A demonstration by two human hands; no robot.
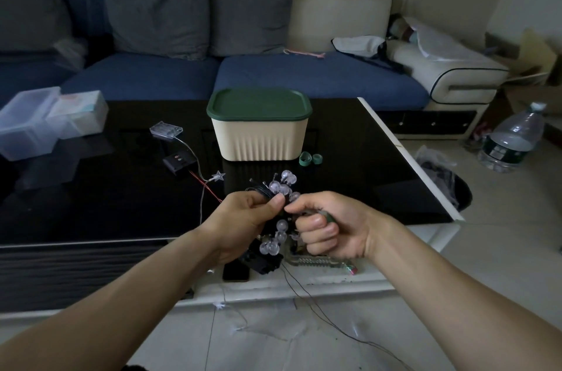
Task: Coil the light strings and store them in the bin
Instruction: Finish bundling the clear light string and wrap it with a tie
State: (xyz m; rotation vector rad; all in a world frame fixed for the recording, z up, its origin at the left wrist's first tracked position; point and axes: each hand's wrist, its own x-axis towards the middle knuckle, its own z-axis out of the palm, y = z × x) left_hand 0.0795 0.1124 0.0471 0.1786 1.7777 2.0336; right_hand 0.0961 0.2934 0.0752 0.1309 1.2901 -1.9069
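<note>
Black table (91, 203); unlabelled green-lidded bin (259, 127).

1. A big blue sofa (243, 75) sits behind the black table (91, 188).
2. Two grey pillows (158, 18) lean on the sofa's back (they touch each other).
3. A cream armrest (450, 72) ends the sofa on the right, with a clear plastic bag (438, 39) on top.
4. Two clear plastic boxes (33, 121) sit on the table's left side.
5. A big water bottle (514, 139) stands on the floor at the right.
6. A dark phone (235, 272) lies on the table's near edge.
</note>
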